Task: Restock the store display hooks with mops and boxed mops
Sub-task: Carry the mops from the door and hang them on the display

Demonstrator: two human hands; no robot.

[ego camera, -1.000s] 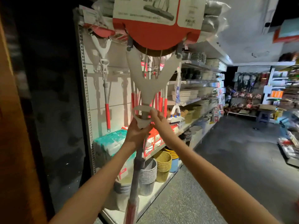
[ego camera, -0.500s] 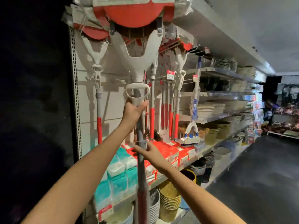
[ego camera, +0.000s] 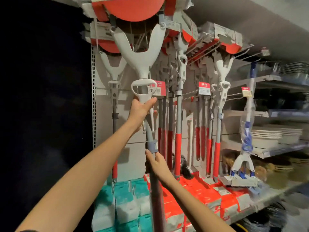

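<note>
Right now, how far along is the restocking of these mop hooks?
Done: several red-grip mops hang in place. In hand: the left hand grips the white lever of one mop, the right hand its grey pole; whether its head is hooked is hidden. Left: wire hooks at right look bare.

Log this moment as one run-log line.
mop upright, head near hooks | left hand grips lever | right hand holds pole

Dim store; pale back panel (ego camera: 102,104), grey shelves (ego camera: 277,149) right.
</note>
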